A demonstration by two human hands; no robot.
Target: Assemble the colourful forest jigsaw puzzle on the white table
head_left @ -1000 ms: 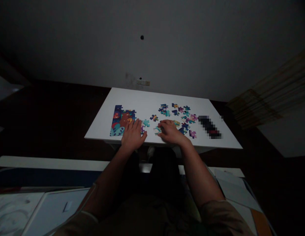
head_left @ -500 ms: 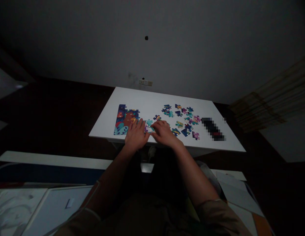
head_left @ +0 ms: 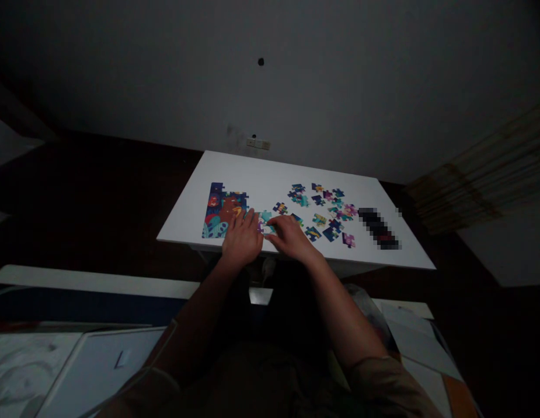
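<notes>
I take the assembled puzzle section [head_left: 226, 210] as landmark; it lies on the white table [head_left: 248, 165]. The left hand [head_left: 243, 241] rests palm down on its near right part, fingers extended and gripping nothing; I judge that this steadies the joined pieces. The right hand [head_left: 287, 235] is just beside the section's right end, thumb and forefinger closed about a pale teal piece [head_left: 268, 230], apparently to control its alignment. The two hands are close together, not clasped. Loose pieces [head_left: 332, 234] lie right of the section, presumably spread for visibility. A pixelated dark object [head_left: 378, 228] lies farther right of it.

Orientation: the section's picture appears upright to the wearer, its straight left edge running away from the body. Its long axis seems to run left to right; the left hand covers part, so I cannot confirm. Fingers hide the held piece's axis.
</notes>
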